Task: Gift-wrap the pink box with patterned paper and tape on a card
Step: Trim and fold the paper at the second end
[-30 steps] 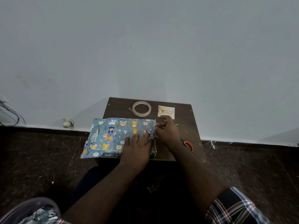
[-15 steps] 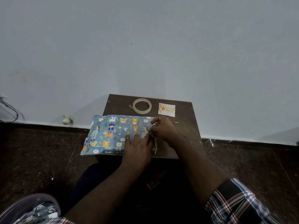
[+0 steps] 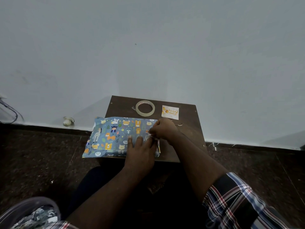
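Head view: left hand [image 3: 140, 151] lies flat on the wrapped box [image 3: 118, 136] at the tabletop's [image 3: 189, 133] near-left; right hand [image 3: 163, 129] pinches its right-end paper flap. Ease off and that fold probably springs open, or the paper tears

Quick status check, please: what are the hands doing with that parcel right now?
Left hand flat on the wrapped box. Right hand pinching paper at its right end. Tape roll and card untouched behind; nothing blocking.
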Demonstrator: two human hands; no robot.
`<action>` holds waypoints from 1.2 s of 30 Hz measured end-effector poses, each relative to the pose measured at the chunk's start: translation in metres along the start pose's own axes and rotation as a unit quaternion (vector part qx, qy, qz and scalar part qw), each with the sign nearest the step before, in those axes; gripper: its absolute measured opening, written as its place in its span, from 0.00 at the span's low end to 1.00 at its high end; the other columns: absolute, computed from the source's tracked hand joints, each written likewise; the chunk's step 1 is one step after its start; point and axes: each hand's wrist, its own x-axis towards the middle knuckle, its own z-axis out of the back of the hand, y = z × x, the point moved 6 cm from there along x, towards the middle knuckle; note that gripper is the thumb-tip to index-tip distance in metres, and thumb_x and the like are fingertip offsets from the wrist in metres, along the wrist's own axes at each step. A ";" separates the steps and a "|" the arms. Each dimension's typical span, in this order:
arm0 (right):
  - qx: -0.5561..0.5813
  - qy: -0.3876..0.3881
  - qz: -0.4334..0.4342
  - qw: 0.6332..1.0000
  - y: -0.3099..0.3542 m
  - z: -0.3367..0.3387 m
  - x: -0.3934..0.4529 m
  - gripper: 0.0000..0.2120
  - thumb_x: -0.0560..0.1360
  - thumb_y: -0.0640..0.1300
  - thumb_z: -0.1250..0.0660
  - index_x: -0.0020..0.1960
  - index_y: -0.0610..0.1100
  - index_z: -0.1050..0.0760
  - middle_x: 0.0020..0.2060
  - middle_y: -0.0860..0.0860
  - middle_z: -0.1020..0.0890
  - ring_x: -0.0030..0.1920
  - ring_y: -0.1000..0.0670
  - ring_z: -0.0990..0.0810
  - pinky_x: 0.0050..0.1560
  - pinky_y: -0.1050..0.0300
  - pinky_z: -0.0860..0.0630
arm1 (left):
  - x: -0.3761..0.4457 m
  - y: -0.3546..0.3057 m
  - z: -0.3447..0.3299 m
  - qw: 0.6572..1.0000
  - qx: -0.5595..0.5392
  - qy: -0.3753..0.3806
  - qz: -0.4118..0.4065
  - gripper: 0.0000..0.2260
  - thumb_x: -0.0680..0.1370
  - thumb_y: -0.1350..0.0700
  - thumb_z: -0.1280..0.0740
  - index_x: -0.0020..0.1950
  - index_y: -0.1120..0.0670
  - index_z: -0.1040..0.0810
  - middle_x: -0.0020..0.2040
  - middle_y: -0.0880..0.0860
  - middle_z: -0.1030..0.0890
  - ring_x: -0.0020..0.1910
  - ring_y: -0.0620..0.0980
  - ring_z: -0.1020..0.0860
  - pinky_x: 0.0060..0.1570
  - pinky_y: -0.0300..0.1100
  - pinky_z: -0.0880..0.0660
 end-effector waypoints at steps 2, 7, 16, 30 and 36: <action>-0.059 -0.009 0.001 0.998 0.004 -0.002 0.001 0.10 0.70 0.43 0.25 0.42 0.36 0.18 0.40 0.43 0.15 0.43 0.46 0.14 0.44 0.50 0.16 | 0.000 0.001 0.001 1.000 -0.003 0.002 0.005 0.27 0.84 0.49 0.46 0.83 0.49 0.51 0.81 0.50 0.45 0.77 0.62 0.43 0.75 0.69 0.51; -0.142 -0.056 0.015 0.988 0.013 -0.004 0.000 0.13 0.69 0.47 0.24 0.43 0.42 0.27 0.40 0.48 0.21 0.42 0.47 0.21 0.36 0.57 0.28 | 0.001 0.001 -0.006 1.000 -0.010 0.016 -0.006 0.29 0.78 0.48 0.52 0.80 0.50 0.40 0.79 0.53 0.36 0.73 0.64 0.35 0.71 0.72 0.43; -0.228 -0.027 0.018 0.973 0.024 0.000 0.005 0.13 0.69 0.45 0.23 0.44 0.42 0.26 0.35 0.50 0.26 0.44 0.48 0.21 0.40 0.57 0.25 | 0.000 0.001 -0.005 1.000 -0.002 0.006 0.000 0.33 0.74 0.46 0.58 0.77 0.51 0.33 0.75 0.53 0.30 0.69 0.65 0.30 0.68 0.74 0.39; -0.067 0.043 -0.126 0.989 -0.025 0.005 0.013 0.28 0.65 0.61 0.20 0.51 0.40 0.23 0.43 0.46 0.17 0.43 0.47 0.16 0.50 0.51 0.17 | -0.003 0.003 -0.003 1.000 0.002 0.003 0.013 0.26 0.83 0.51 0.46 0.82 0.49 0.47 0.80 0.51 0.40 0.77 0.62 0.43 0.74 0.69 0.50; 0.039 0.018 -0.114 0.993 -0.030 0.012 0.007 0.22 0.72 0.57 0.25 0.46 0.37 0.21 0.37 0.44 0.17 0.35 0.48 0.19 0.37 0.53 0.19 | 0.002 0.006 0.004 0.999 -0.032 -0.010 0.009 0.25 0.82 0.51 0.41 0.79 0.50 0.40 0.76 0.50 0.34 0.71 0.59 0.35 0.74 0.60 0.41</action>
